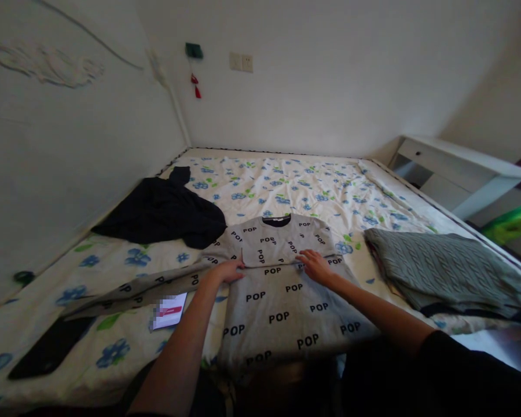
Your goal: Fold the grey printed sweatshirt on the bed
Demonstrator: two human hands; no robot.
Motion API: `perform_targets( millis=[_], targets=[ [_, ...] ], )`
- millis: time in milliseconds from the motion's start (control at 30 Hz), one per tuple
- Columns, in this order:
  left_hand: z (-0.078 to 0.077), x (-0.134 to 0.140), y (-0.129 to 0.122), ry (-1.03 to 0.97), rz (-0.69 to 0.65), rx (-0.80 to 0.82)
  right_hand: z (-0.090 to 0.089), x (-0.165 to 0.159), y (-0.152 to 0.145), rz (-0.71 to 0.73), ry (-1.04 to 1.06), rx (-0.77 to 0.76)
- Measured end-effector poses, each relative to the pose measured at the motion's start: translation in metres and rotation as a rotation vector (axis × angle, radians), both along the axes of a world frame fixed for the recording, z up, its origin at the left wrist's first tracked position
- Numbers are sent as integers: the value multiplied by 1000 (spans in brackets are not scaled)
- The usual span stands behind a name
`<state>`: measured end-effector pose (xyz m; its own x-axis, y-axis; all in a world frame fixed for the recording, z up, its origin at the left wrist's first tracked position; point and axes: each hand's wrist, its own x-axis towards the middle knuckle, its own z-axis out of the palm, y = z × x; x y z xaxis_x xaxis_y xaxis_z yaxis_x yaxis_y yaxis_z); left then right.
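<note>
Gray sweater w/ blk "POP" print, flat on floral bedsheet, neckline @ far end

one word reads clearly from here, "pop", in black capitals repeated all over the grey sweater, across its body and along the outstretched sleeve. i can't make out the pale label at its neck, nor anything on the blurred screen of the lit phone.
</note>
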<state>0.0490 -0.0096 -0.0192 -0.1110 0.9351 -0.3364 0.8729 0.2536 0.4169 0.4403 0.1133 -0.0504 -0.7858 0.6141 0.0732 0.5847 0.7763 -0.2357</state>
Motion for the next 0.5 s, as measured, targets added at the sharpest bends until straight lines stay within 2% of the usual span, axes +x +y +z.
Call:
perform_targets(
  millis=[100, 200, 367, 500],
  targets=[
    [-7, 1, 13, 16, 54, -6, -1, 65, 46, -299, -24, 41],
    [-14, 6, 26, -68, 123, 72, -7, 100, 81, -558, -42, -15],
    [-18, 21, 40, -333, 252, 174, -25, 99, 101, -614, -118, -153],
    [-23, 27, 44, -495, 344, 225, -23, 93, 111, -693, -130, -153]
  ],
)
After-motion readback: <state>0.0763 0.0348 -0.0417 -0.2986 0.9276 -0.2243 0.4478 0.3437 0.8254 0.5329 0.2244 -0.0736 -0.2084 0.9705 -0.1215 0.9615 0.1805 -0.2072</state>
